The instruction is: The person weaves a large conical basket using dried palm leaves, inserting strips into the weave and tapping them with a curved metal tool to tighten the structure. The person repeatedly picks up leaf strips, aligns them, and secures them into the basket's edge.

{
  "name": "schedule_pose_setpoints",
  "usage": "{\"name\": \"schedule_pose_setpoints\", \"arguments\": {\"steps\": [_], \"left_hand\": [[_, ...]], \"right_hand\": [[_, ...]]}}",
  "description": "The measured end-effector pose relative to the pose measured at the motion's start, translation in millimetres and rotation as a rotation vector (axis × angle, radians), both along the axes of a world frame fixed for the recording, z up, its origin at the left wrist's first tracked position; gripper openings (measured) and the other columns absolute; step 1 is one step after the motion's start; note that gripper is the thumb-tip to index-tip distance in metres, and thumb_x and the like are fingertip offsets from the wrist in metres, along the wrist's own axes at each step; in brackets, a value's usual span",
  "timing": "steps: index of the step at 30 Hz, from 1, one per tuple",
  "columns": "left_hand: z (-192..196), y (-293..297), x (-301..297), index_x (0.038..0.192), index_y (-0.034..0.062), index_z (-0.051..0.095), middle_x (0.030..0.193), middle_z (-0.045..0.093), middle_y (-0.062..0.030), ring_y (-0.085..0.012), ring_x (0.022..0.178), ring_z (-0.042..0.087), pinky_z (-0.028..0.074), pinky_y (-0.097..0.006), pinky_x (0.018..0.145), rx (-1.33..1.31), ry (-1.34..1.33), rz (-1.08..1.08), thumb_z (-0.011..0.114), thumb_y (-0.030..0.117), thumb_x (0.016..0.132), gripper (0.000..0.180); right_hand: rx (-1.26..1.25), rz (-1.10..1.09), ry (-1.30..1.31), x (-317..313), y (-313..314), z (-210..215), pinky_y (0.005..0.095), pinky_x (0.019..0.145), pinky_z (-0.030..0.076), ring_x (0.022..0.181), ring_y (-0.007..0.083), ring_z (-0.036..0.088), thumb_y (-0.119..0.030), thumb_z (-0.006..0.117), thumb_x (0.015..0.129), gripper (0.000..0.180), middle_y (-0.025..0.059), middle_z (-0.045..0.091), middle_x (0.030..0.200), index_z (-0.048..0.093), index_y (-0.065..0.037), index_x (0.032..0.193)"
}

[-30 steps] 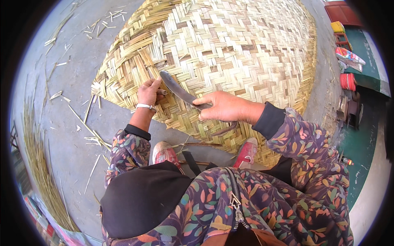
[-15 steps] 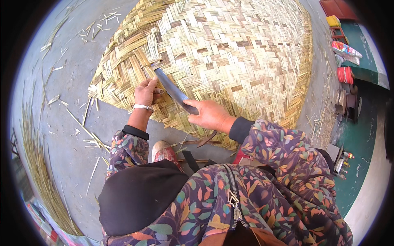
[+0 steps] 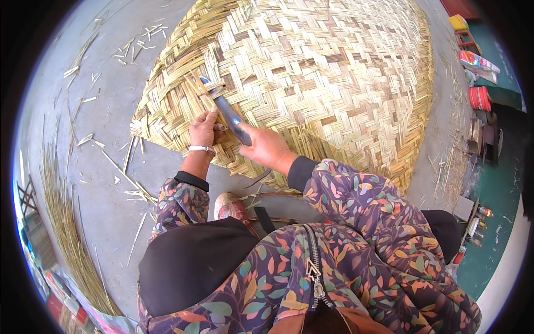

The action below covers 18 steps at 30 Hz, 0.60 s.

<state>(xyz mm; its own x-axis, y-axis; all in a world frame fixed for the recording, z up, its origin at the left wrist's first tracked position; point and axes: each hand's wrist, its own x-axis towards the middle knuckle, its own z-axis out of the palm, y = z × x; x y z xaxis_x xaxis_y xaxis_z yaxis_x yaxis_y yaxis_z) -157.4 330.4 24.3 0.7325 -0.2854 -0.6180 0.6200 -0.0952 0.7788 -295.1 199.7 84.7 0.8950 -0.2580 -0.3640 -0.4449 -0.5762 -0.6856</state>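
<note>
A large woven mat [image 3: 322,72] of split straw-coloured strips lies in front of me. My right hand [image 3: 267,147] grips a long, curved metal blade-like tool [image 3: 231,114], pointing it forward and left. Its far end passes under some strips, and the tip shows beyond them. Just left of the tool, my left hand [image 3: 203,131] is closed, thumb and finger pinching the near end of narrow loose strips [image 3: 203,92] that stand up from the weave. A short brownish piece pokes out from the left fingers; what it is I cannot tell.
A bundle of thin stalks [image 3: 69,228] lies along the left on the grey floor [image 3: 105,183]. Cut scraps [image 3: 133,50] are scattered there. My shoe [image 3: 229,206] is close to the mat's near edge. At the right stand a red spool [image 3: 479,98] and a plastic bag [image 3: 478,65].
My right hand has moved forward and left, sliding the tool farther under the strips, so more of its tip shows beyond them. The left hand keeps its pinch. The whole view has shifted slightly.
</note>
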Motion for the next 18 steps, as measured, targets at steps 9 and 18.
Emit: {"name": "schedule_pose_setpoints", "arguments": {"steps": [9, 18], "left_hand": [[13.4, 0.7, -8.4, 0.084, 0.0011, 0.067, 0.057, 0.057, -0.0010, -0.0093, 0.042, 0.051, 0.041, -0.023, 0.039, -0.019, -0.081, -0.037, 0.070, 0.030, 0.088, 0.029], [41.3, 6.7, -31.1, 0.075, 0.0045, 0.064, 0.056, 0.055, 0.0003, -0.0079, 0.038, 0.046, 0.033, -0.023, 0.036, -0.056, 0.093, -0.027, 0.070, 0.018, 0.086, 0.018]], "right_hand": [[-0.029, 0.089, 0.121, 1.0, -8.4, 1.2, 0.0453, 0.068, 0.052, 0.074, 0.0337, 0.065, -0.031, 0.063, 0.075, 0.063, 0.0127, 0.068, 0.079, 0.050, -0.017, 0.135], [-0.141, 0.205, 0.068, 10.5, -15.5, 5.7, 0.0475, 0.073, 0.052, 0.078, 0.0396, 0.064, -0.039, 0.056, 0.083, 0.048, 0.0174, 0.067, 0.079, 0.056, -0.017, 0.127]]}}
